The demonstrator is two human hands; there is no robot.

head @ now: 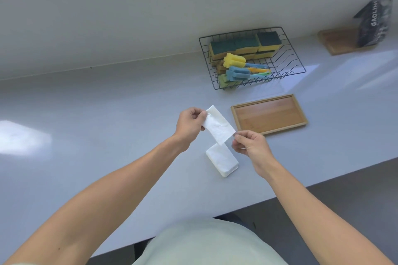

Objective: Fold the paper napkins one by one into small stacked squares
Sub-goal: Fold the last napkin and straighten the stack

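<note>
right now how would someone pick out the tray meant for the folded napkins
On the grey counter, look just in front of the black wire basket of sponges. The bamboo tray lies flat there, bare inside, unlike the farther wooden board with a dark packet on it.

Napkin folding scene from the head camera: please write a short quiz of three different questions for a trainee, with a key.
1. True or false: the left hand and the right hand each pinch one end of the same napkin.
2. Multiple choice: where is the napkin pile?
A. inside the wire basket
B. on the counter, below the held napkin
C. on the near wooden tray
3. Fill in: the wire basket holds sponges and foam ______ with coloured handles.

Key: 1 true; 2 B; 3 brushes.
</note>
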